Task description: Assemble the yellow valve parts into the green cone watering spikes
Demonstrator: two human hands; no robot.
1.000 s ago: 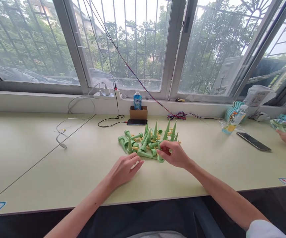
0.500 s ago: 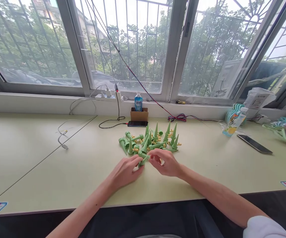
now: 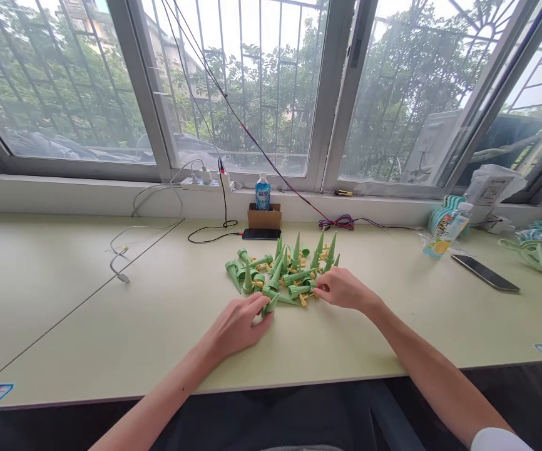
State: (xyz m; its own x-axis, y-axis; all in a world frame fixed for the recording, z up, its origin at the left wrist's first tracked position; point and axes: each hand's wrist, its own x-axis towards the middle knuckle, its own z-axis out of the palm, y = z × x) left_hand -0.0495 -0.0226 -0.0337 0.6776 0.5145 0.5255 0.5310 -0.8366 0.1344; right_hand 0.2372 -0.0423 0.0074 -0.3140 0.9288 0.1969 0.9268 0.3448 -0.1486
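Pale daylight comes through wide grey metal-framed windows (image 3: 320, 94) with bars and leafy green trees (image 3: 271, 88) outside; below them, a low white wall ledge (image 3: 78, 194) runs behind a long pale yellow-green smooth tabletop (image 3: 111, 338), its dark seam slanting on the left

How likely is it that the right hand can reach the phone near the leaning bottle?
Probably yes: nothing stands between the right hand and the phone, though that hand touches a green piece.
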